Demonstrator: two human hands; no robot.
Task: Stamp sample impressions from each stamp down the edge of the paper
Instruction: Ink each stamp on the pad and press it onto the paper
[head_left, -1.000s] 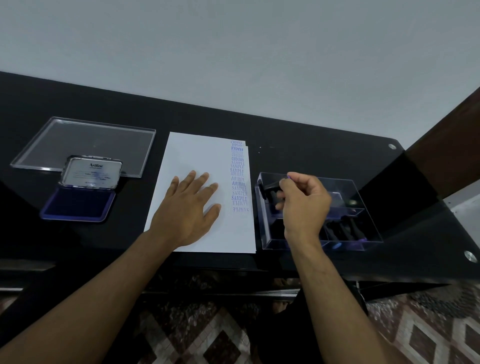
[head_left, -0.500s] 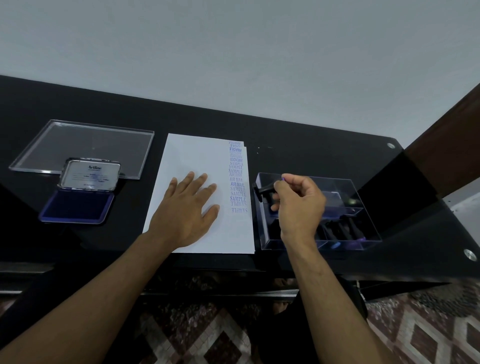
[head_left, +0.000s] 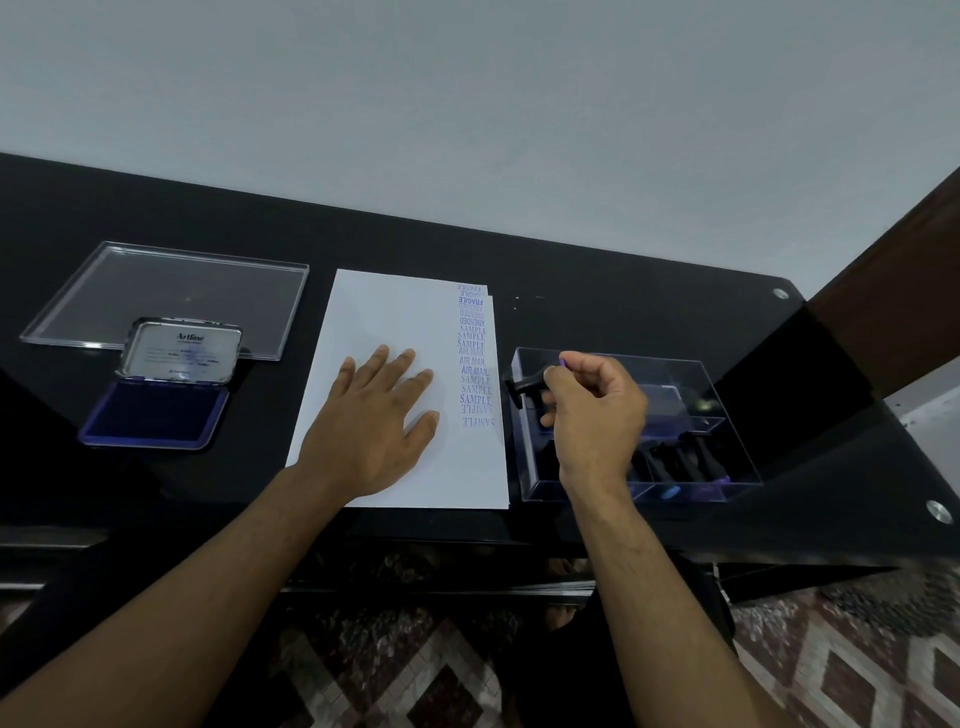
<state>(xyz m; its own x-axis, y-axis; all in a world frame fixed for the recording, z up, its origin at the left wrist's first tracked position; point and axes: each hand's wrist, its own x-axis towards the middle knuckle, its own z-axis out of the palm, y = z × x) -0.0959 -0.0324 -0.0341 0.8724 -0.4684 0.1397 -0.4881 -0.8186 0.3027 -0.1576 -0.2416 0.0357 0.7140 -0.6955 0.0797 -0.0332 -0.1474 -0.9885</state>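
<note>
Left hand (head_left: 370, 422): flat, fingers spread, palm down on the paper (head_left: 384, 312), holding nothing. Just beyond its fingertips, down the sheet's right edge, a column of blue impressions (head_left: 474, 358) reading FRAGILE, AMENDED, SAMPLE and AIR MAIL, several doubled or faint.

Right hand (head_left: 592, 410): fingers curled closed around a black stamp (head_left: 524, 387), whose head juts out from the thumb side toward the paper, over the near-left wall of the clear box (head_left: 727, 410). Whether the stamp touches the box cannot be told.

Clear box: under and beyond the right hand, standing on the black counter (head_left: 597, 317), just beside the paper's right edge. More dark stamps (head_left: 691, 460) lie in it, to the right of the wrist.

Ink pad (head_left: 156, 415): well to the left of the left hand, lid raised, blue pad exposed, lid marked Artline.

Clear lid (head_left: 171, 286): flat on the counter behind the ink pad.
</note>
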